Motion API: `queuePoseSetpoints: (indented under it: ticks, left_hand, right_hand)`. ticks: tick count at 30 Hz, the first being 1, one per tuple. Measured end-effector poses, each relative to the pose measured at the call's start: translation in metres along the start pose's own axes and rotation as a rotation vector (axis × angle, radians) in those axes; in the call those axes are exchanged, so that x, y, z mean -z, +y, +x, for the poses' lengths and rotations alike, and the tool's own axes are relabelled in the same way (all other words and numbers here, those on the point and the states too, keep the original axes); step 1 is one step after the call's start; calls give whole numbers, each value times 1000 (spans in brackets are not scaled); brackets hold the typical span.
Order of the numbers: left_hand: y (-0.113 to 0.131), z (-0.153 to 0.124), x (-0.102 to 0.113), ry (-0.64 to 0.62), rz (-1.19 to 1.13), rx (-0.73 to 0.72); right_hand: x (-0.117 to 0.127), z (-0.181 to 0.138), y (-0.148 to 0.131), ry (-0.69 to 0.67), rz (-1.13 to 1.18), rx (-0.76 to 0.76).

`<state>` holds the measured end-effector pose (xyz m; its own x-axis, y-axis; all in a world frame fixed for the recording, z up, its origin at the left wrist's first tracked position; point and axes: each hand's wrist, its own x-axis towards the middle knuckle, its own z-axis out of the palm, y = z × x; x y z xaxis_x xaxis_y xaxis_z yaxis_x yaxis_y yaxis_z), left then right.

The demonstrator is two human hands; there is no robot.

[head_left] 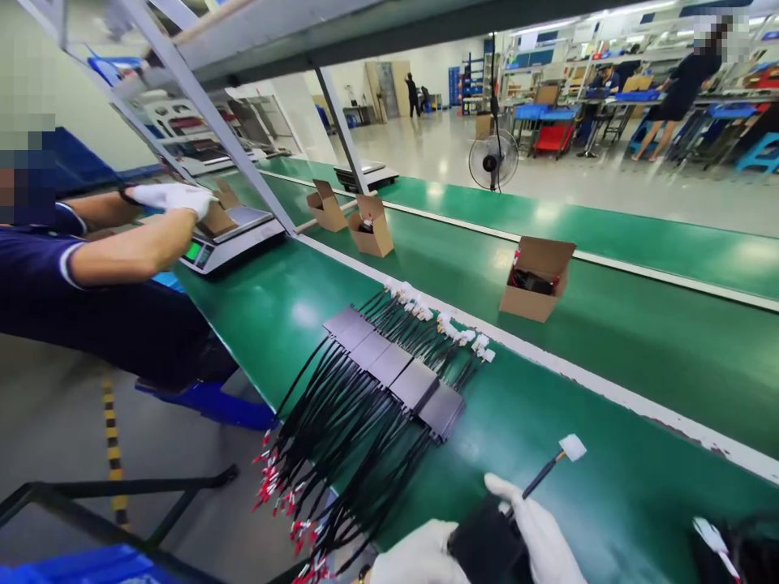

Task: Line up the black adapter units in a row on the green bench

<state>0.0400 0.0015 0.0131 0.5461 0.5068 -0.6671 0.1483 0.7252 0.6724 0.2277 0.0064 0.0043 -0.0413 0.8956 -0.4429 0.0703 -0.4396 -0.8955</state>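
At the bottom edge, my left hand (419, 556), in a white glove, is closed on the left side of a flat black box (490, 543). My right hand (544, 535), gloved too, grips the same box from the right, its thumb along the top edge. Out of the box, past my right hand, runs a short black cable ending in a white connector (572, 448). Beyond my hands lies a row of stacked flat black boxes (414, 383), with white connectors (447, 324) at one end and long black leads with red tips (268, 478) hanging over the bench edge.
Open cardboard boxes (532, 300) stand on the green conveyor (639, 341) behind a white rail. At left, a co-worker's gloved hands (176, 199) hold a carton over a scale (243, 239). More black leads (748, 551) lie at lower right. A metal shelf frame (213, 122) rises above.
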Motion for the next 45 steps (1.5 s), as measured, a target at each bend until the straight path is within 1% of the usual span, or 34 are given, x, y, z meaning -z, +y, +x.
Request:
queuePoseSetpoints:
  ticks: [2,4,6,7,10,13,15,16,18,20,22,24,26,27,28,32,34,36,37,41,45]
  left_hand:
    - [0,-3,-5,-58,-104,-18]
    - [3,-11,-11,-115,-231,-58]
    - [7,-22,-16,-136,-291,-121]
    - [8,-28,-20,-127,-276,-151]
    - [7,-43,-33,-36,-185,-250]
    - [1,-53,-45,136,-70,-375]
    - [-6,-57,-49,230,12,-463]
    - [-9,-59,-50,258,56,-505]
    - [-17,-61,-47,274,152,-575]
    - [-24,-63,-42,291,274,-585]
    - [-29,-64,-39,356,417,-520]
    - [-33,-64,-38,450,563,-443]
    - [-35,-62,-41,504,643,-426]
    - [-37,-60,-42,497,626,-436]
    - [-38,-59,-44,468,559,-440]
    - [-41,-53,-48,234,42,-323]
    - [-40,-52,-47,121,-109,-337]
    - [-36,-52,-46,67,-125,-377]
    - [-35,-52,-47,68,-109,-371]
    - [-32,-50,-49,142,-41,-284]
    - [-33,-47,-50,147,0,-276]
  right_hand:
    - [2,-5,-7,-50,-4,20]
    - [4,-9,-16,-102,-35,74]
    - [0,-15,-22,-129,-33,121]
    - [-3,-18,-24,-136,-12,131]
    - [-20,-32,-26,-138,43,116]
    - [-38,-49,-23,-161,43,23]
    - [-47,-59,-19,-190,69,-22]
    - [-51,-62,-17,-184,77,-12]
    - [-56,-66,-12,-121,43,72]
    - [-60,-66,-6,-40,-42,181]
    - [-62,-63,-2,-15,-77,230]
    - [-60,-59,-1,-54,10,191]
    - [-55,-54,-2,-93,185,124]
    - [-52,-52,-3,-104,283,98]
    - [-48,-49,-5,-111,372,83]
    - [-35,-42,-5,-136,584,76]
    - [-33,-41,-3,-155,675,71]
    - [-33,-41,-1,-177,772,60]
    - [-33,-41,-1,-182,807,54]
    - [-35,-42,-1,-178,876,26]
    - [-35,-42,-3,-179,889,39]
